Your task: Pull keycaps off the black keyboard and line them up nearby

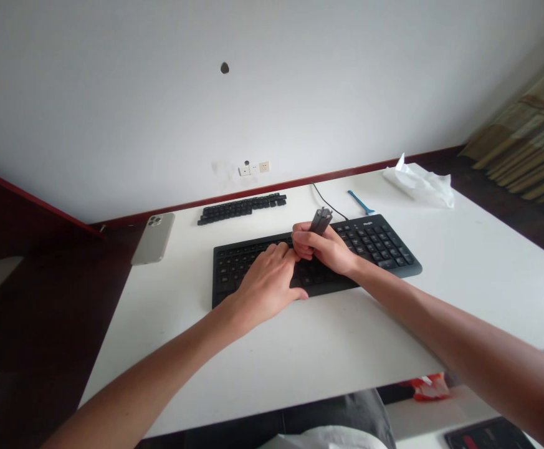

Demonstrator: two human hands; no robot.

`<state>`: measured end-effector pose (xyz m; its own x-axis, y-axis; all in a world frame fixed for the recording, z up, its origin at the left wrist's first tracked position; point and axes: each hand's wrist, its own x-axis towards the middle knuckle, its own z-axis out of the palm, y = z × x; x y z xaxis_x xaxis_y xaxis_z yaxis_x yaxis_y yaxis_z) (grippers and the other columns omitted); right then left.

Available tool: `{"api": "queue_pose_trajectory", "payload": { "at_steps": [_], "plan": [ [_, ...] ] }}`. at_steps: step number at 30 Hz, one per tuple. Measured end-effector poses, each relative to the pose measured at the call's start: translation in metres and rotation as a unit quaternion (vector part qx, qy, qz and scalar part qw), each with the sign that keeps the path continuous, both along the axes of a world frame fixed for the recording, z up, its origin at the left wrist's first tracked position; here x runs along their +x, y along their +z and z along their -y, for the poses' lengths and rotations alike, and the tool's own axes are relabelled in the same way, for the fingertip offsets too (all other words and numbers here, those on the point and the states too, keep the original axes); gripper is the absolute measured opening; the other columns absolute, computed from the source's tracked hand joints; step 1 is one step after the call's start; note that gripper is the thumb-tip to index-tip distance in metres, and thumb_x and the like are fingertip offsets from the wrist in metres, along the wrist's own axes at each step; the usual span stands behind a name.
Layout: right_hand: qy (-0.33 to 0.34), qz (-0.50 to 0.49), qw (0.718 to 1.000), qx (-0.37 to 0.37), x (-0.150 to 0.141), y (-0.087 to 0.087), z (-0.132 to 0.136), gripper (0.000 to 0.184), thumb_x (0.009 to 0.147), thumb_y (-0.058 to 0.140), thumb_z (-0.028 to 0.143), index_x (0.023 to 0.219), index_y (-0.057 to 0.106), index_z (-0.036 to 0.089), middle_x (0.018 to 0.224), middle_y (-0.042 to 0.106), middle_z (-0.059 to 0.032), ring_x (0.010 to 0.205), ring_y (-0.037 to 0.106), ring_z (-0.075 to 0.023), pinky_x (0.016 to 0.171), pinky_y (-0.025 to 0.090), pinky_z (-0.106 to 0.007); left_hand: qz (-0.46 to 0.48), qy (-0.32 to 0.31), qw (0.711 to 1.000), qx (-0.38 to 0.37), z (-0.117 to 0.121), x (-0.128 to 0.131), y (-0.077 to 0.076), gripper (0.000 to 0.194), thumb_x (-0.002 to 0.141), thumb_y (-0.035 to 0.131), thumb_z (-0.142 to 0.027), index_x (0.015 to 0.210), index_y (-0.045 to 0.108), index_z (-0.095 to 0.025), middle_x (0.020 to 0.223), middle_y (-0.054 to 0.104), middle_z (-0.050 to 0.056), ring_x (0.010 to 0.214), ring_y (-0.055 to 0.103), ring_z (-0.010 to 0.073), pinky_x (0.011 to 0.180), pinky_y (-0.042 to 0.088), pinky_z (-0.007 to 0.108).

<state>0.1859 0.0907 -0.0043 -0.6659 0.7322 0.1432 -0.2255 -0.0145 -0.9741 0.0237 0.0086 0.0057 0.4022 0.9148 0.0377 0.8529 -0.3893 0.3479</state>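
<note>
My right hand [323, 247] is closed around a small dark grey handheld tool [321, 220], whose upper end sticks out above my fingers. That hand hovers over or rests on the middle of a black computer keyboard [384, 244]. My left hand [267, 280] lies flat over the keyboard's left half, its fingers spread on the keys and holding nothing. Its fingertips come close to my right hand. The keys directly under both hands are hidden.
A white table [328, 337] bears several things: a strip of black keycaps [241, 209], a silver smartphone [153, 238], a blue plastic tool [359, 201], white crumpled plastic [419, 184] and a black cable [328, 199]. A white wall with sockets [254, 168] stands behind.
</note>
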Motion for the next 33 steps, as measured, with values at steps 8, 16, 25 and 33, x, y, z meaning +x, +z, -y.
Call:
{"api": "queue_pose_trajectory", "payload": {
  "at_steps": [8,16,25,33],
  "plan": [
    [-0.040,0.019,0.999,0.021,-0.005,0.004,0.006,0.044,0.096,0.061,0.037,0.057,0.046,0.022,0.052,0.042,0.0032,0.050,0.039,-0.0114,0.051,0.035,-0.029,0.003,0.003,1.000,-0.004,0.001,0.000,-0.002,0.052,0.079,0.089,-0.040,0.119,0.061,-0.019,0.119,0.065,0.007,0.113,0.060,0.0278,0.104,0.050,0.043],
    [-0.167,0.115,0.968,0.147,-0.010,-0.008,0.041,0.042,0.098,0.063,0.039,0.063,0.048,0.019,0.062,0.042,0.0018,0.060,0.036,-0.0123,0.054,0.030,-0.029,0.012,-0.003,0.999,-0.030,-0.004,-0.002,0.004,0.041,0.079,0.087,-0.038,0.110,0.067,-0.021,0.112,0.065,0.007,0.109,0.061,0.0290,0.094,0.053,0.041],
    [-0.203,0.122,0.954,0.185,-0.007,-0.015,0.051,0.046,0.102,0.057,0.039,0.062,0.045,0.019,0.060,0.042,0.0014,0.057,0.036,-0.0123,0.052,0.029,-0.030,0.041,0.007,0.999,-0.033,-0.007,-0.007,-0.002,0.044,0.075,0.089,-0.045,0.100,0.062,-0.021,0.107,0.062,0.005,0.103,0.061,0.0264,0.084,0.051,0.037],
    [-0.189,0.145,0.946,0.218,-0.008,-0.013,0.053,0.047,0.102,0.057,0.040,0.061,0.046,0.020,0.056,0.043,0.0013,0.052,0.037,-0.0128,0.049,0.031,-0.031,0.061,-0.011,0.997,-0.034,-0.011,-0.011,-0.008,0.068,0.074,0.087,-0.047,0.129,0.053,-0.024,0.116,0.065,0.006,0.109,0.062,0.0285,0.095,0.051,0.041]
  ]
}}
